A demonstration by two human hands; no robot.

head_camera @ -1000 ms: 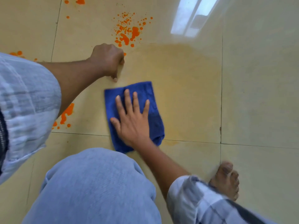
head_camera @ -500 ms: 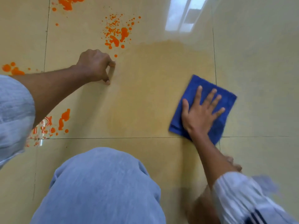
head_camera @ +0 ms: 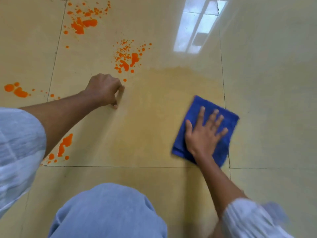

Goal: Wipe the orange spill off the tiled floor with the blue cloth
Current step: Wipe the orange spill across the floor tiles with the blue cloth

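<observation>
1. One knee [head_camera: 109, 210] of mine, in pale blue trousers, is nearest.
2. My right hand [head_camera: 204, 133] lies flat, fingers spread, pressing the blue cloth [head_camera: 221, 152] onto the tiled floor [head_camera: 274, 100], at a tile's right edge near its corner.
3. My left hand [head_camera: 104, 91] is curled into an empty fist, knuckles on the tile.
4. The orange spill [head_camera: 127, 57] lies beyond that fist, more splashes scattered left.

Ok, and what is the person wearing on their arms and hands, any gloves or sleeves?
No gloves: the left hand and the right hand are both bare, with no rings or watch visible. Each arm has a loose, pale whitish sleeve pushed up, leaving the forearms bare. The right sleeve is blurred; no markings can be read.
</observation>
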